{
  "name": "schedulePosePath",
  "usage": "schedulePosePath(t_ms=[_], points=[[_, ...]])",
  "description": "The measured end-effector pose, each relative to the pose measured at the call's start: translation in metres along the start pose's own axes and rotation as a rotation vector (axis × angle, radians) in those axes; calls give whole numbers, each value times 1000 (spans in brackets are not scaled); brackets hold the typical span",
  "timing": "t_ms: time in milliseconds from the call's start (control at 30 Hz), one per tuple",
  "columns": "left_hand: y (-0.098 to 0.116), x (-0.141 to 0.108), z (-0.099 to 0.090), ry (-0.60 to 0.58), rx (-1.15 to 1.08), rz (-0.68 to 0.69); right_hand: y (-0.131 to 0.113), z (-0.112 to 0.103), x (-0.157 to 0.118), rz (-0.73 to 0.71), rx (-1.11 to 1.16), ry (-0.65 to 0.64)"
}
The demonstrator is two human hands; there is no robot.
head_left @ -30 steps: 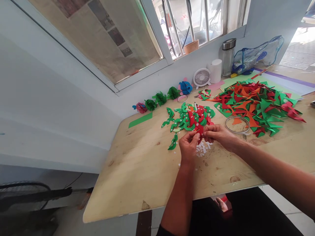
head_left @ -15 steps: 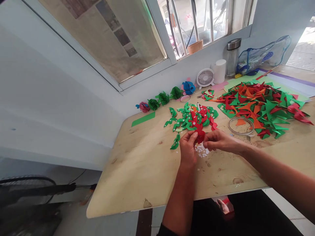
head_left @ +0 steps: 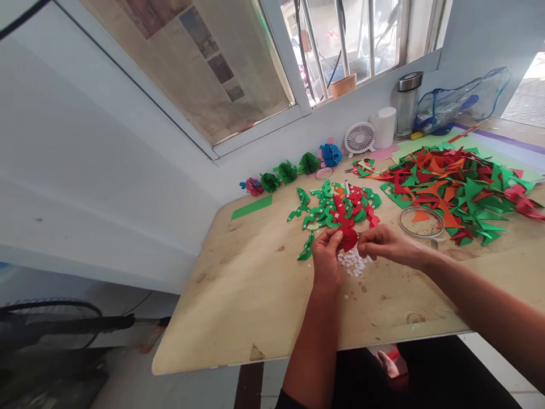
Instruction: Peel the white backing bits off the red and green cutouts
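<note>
My left hand (head_left: 327, 255) pinches a red paper cutout (head_left: 349, 240) between thumb and fingers, its rounded end pointing right. Just right of this paper is my right hand (head_left: 383, 245), fingers curled together in a pinch; whatever they hold, if anything, is too small to make out. Below the two hands lies a scatter of tiny white squares (head_left: 353, 263). Beyond them is a heap of green paper cutouts (head_left: 326, 207) mixed with red ones, many dotted with white squares. A single green cutout (head_left: 305, 247) lies left of my left hand.
At the right spreads a large pile of paper scraps (head_left: 451, 182), with a roll of tape (head_left: 421, 235) before it. Finished paper balls (head_left: 288, 171) line the wall beside a small white fan (head_left: 360, 138), a glass bottle (head_left: 407, 108) and a clear pouch (head_left: 462, 102). A green strip (head_left: 252, 207) lies at left.
My right hand has drawn slightly away to the right from the red cutout. More of the cutout's rounded end now shows. The whole view has shifted a little.
</note>
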State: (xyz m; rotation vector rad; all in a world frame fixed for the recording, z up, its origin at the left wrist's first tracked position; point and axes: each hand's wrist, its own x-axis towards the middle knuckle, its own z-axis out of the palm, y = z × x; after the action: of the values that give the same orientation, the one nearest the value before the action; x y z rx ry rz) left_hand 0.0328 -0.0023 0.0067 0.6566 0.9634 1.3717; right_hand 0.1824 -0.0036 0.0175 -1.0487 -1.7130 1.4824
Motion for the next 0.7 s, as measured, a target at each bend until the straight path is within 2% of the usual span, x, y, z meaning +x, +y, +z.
schedulePosePath(t_ms=[100, 167, 400, 567, 700], points=[[0, -1, 1, -35, 30, -4, -2, -2, 2, 12, 80, 289], [0, -2, 1, -58, 59, -24, -2, -3, 3, 27, 118, 361], [-4, -3, 2, -99, 148, -32, 5, -1, 4, 59, 255, 241], [-5, -2, 0, -120, 190, -11, 8, -1, 6, 70, 323, 271], [-1, -3, 1, -78, 275, 90, 8, -2, 7, 117, 364, 317]])
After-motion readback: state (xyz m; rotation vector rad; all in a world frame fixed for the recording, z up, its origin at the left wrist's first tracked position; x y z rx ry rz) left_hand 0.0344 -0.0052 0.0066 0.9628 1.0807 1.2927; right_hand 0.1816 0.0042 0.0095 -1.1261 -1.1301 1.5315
